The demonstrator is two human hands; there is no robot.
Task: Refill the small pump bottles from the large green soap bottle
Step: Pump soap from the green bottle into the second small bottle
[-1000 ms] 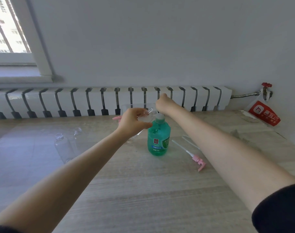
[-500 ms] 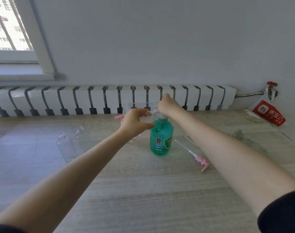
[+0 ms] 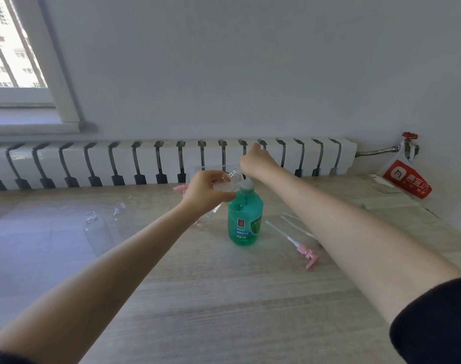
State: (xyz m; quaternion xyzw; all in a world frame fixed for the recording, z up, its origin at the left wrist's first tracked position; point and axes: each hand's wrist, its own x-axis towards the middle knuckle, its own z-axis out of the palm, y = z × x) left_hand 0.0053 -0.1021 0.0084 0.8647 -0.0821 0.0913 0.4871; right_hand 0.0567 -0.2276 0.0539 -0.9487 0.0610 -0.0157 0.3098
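Observation:
The large green soap bottle (image 3: 245, 218) stands upright on the wooden table (image 3: 224, 298). My left hand (image 3: 204, 191) holds a small clear bottle (image 3: 230, 179) tilted, its open neck right beside the green bottle's pump top. My right hand (image 3: 257, 160) sits curled over that pump top; the pump head itself is hidden under it. Two more clear bottles without caps, one (image 3: 94, 231) nearer and one (image 3: 119, 211) behind it, stand at the left. A pink pump with its tube (image 3: 304, 252) lies right of the green bottle.
A white radiator (image 3: 171, 161) runs along the wall behind the table. A red and white bag (image 3: 405, 178) hangs at the right by a pipe with a red valve (image 3: 409, 143). Another pink pump part (image 3: 179, 189) peeks out behind my left hand. A window is at upper left.
My right hand has lifted slightly above the pump top. My left hand keeps the small bottle at the spout. The view has shifted a little.

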